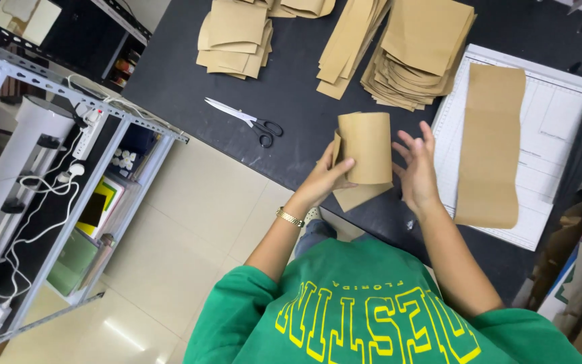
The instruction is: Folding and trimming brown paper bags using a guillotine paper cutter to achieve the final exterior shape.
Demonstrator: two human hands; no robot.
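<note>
My left hand [325,178], with a gold bracelet on the wrist, grips a folded piece of brown paper [366,147] by its left edge, thumb on top. It holds the paper just above the near edge of the black table [291,87]. My right hand [415,168] is beside the paper's right edge with its fingers spread and holds nothing; whether it touches the paper I cannot tell. A second flap of the same paper sticks out below the fold.
Black-handled scissors [247,120] lie left of my hands. Stacks of cut brown paper [419,54] fill the far side of the table. To the right, a long brown strip [490,145] lies on a white cutting board [554,108]. A metal shelf [69,135] with cables stands at left.
</note>
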